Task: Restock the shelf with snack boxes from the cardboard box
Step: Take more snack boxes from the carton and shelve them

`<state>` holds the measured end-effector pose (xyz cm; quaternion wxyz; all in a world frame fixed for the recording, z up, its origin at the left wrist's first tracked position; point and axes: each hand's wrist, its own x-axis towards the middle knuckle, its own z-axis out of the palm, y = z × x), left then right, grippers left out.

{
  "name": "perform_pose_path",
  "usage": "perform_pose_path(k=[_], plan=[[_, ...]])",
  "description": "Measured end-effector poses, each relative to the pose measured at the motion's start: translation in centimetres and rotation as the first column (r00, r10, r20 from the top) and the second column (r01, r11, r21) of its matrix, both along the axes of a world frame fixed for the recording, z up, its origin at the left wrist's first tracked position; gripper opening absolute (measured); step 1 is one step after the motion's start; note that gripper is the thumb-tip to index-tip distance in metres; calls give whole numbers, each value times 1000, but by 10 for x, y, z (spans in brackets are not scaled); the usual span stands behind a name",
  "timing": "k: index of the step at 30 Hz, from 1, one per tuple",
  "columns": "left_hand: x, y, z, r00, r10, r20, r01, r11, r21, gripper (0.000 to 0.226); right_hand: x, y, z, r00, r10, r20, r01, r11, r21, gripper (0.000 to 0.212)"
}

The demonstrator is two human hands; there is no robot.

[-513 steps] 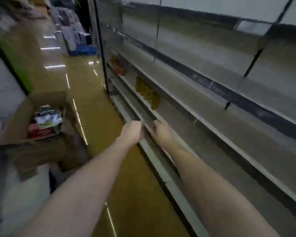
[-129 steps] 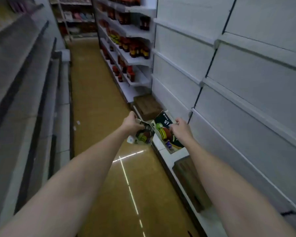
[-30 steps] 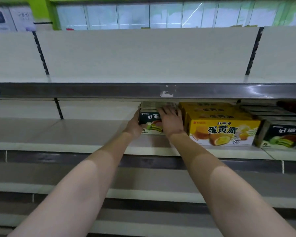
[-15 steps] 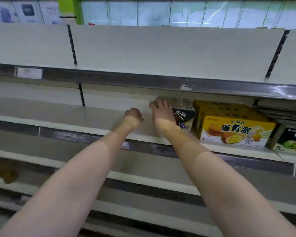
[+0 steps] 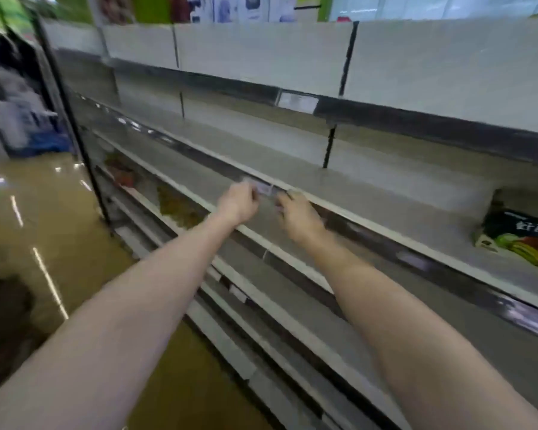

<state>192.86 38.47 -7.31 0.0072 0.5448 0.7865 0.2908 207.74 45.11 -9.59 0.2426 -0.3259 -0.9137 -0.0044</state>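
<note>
My left hand [image 5: 239,201] and my right hand [image 5: 296,214] hang side by side in front of the long grey shelf [image 5: 364,209], level with its front edge. Both are loosely curled and hold nothing. A dark green snack box [image 5: 520,235] with a picture of cakes lies on that shelf board at the far right, well away from my hands. The view is blurred by motion. A dark brown blur at the lower left edge could be the cardboard box, but I cannot tell.
The shelf unit runs from lower right to upper left, with several boards below [image 5: 261,299] and a small price tag [image 5: 265,189] on the edge behind my hands. Some packets [image 5: 121,172] lie on a lower board. A glossy brown floor [image 5: 44,231] opens to the left.
The view has swung left along the shelf. My right hand has left the green box, the yellow boxes are out of frame, and both hands now float empty before the shelf edge.
</note>
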Motion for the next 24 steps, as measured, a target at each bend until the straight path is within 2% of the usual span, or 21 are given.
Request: perform_pose_path(k=[4, 8, 11, 13, 16, 17, 21, 24], plan=[[-92, -63, -34, 992, 124, -2, -123, 981, -147, 16, -105, -42, -25, 995, 100, 13, -97, 987, -132, 20], [-176, -128, -75, 971, 235, 44, -218, 946, -241, 8, -200, -83, -60, 979, 205, -14, -204, 965, -165, 12], [-229, -181, -109, 944, 324, 66, -288, 904, -315, 8, -265, -121, -91, 958, 287, -1, -280, 934, -222, 15], [-257, -214, -132, 916, 397, 62, -354, 870, -342, 10, -303, -148, -112, 947, 321, 35, -302, 919, -252, 19], [-292, -262, -170, 858, 512, 37, -465, 806, -365, 15, -350, -190, -146, 929, 371, 15, -346, 879, -329, 4], [-301, -276, -182, 837, 546, 31, -496, 782, -377, 15, -364, -203, -157, 920, 391, 41, -352, 865, -357, 6], [-339, -325, -218, 757, 652, 25, -594, 704, -389, 14, -424, -243, -191, 820, 560, 115, -467, 772, -431, 9], [-365, -348, -232, 705, 709, -3, -656, 651, -383, 16, -469, -262, -208, 768, 627, 135, -508, 723, -468, 11]])
